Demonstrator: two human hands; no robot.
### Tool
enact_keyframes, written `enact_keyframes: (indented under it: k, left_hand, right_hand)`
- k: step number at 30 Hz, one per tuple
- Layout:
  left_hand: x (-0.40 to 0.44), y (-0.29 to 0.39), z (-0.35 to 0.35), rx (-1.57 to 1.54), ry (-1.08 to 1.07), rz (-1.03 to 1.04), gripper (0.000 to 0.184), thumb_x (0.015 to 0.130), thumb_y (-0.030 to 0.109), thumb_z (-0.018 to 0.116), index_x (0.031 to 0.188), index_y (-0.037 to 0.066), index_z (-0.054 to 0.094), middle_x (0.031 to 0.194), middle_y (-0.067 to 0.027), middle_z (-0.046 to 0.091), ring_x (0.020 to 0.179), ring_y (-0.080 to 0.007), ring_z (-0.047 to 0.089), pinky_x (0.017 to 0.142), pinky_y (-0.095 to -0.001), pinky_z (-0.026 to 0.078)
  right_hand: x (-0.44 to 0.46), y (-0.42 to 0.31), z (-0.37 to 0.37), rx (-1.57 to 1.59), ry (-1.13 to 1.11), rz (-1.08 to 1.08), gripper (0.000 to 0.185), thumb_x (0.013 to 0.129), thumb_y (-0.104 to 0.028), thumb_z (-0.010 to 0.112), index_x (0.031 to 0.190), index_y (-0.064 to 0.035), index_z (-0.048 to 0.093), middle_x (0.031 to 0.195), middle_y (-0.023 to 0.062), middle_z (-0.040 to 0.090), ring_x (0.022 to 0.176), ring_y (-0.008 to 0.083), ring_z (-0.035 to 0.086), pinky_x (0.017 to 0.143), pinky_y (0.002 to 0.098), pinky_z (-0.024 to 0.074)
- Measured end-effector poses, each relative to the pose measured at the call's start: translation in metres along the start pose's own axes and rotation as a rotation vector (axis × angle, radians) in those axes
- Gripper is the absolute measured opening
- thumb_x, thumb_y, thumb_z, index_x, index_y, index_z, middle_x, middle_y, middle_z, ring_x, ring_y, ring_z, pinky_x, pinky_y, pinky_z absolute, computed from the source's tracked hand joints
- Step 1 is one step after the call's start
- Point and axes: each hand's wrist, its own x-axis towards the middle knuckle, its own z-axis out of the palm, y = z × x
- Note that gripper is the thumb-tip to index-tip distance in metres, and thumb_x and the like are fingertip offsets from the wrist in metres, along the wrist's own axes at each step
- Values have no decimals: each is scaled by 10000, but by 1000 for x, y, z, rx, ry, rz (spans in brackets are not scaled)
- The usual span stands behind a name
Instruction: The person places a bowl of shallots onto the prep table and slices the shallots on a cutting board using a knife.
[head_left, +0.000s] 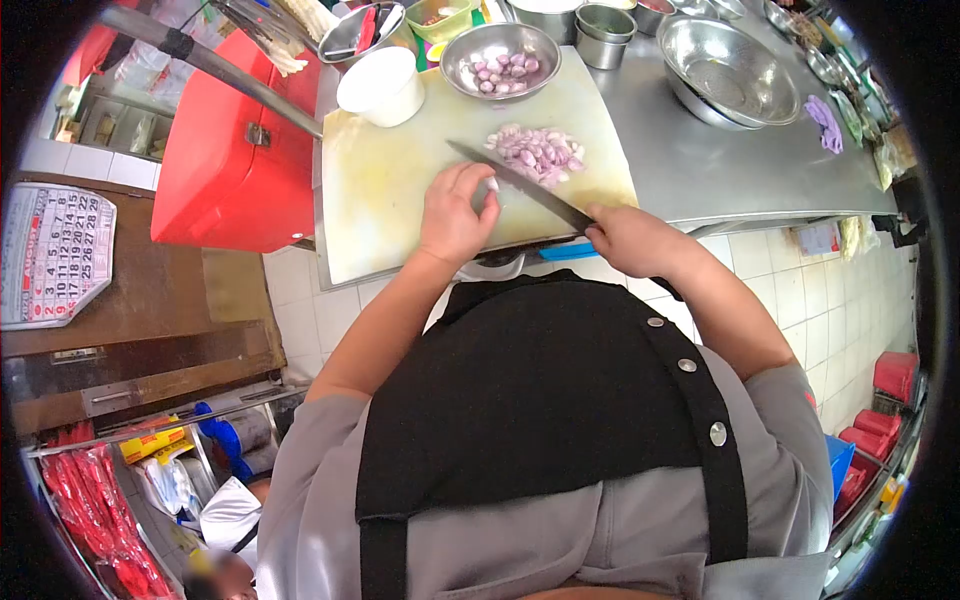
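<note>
My right hand is wrapped round the handle of a knife, whose dark blade slants up and left across the cutting board. Beside the blade, my left hand pinches a small pale purple shallot against the board, its fingers curled. Just beyond the knife lies a heap of sliced shallots. Whole peeled shallots sit in a steel bowl at the board's far edge. A white tub stands to its left.
A large steel colander rests on the steel counter at right, with a purple cloth past it. Steel pots line the back. Left of the board is a red cooler box, with a metal pole crossing over it.
</note>
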Motion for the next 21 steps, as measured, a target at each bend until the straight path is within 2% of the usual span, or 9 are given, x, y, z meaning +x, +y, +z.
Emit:
enact_keyframes:
  k: [1,4,7,10,16,19,21]
  left_hand:
    - [-1,-1,0,8,-15,13,321,806,82,760,1116,68,676,1015,-135,683,977,-353,633,895,-461,506]
    - [-2,3,-5,-33,-125,-160,357,812,121,781,1143,61,664,1005,-142,669,979,-350,631,904,-459,505]
    - [-3,5,-2,-19,-52,-173,398,815,177,805,1165,65,653,965,-127,660,967,-336,632,895,-459,505]
    - [2,7,0,20,-22,-191,332,809,241,820,1068,88,682,949,-101,656,946,-349,631,861,-470,507]
    - [15,1,5,27,-133,-197,211,826,191,740,999,72,712,994,-143,672,1004,-360,644,885,-484,519]
    - [10,-6,6,24,-96,-131,202,838,141,683,1027,76,710,991,-142,669,997,-361,642,886,-490,523]
    - [10,-1,6,-18,-30,-191,186,835,116,675,1015,75,701,988,-138,671,984,-366,641,877,-489,524]
  right_hand:
    - [-1,3,0,26,21,13,283,1038,-206,525,1180,27,603,1023,291,710,1018,478,677,905,541,531]
    - [-7,7,1,61,65,10,276,1022,-190,545,1195,18,600,1028,291,710,1012,480,676,903,543,530]
    - [-15,0,-3,57,54,-6,277,1003,-173,570,1202,18,590,1029,295,708,1011,481,677,904,545,529]
    - [-17,3,4,30,115,-48,288,991,-166,584,1210,21,580,1025,295,708,1007,483,678,904,548,529]
    - [-16,-7,2,-8,87,-31,271,1000,-160,562,1196,27,570,1012,303,707,1003,487,678,905,558,525]
    - [-12,0,9,-24,153,-66,255,1014,-161,528,1183,26,570,997,307,704,994,485,680,900,564,523]
    - [-12,0,10,-65,162,-37,244,1023,-165,510,1173,18,569,1001,303,705,988,481,681,900,567,522]
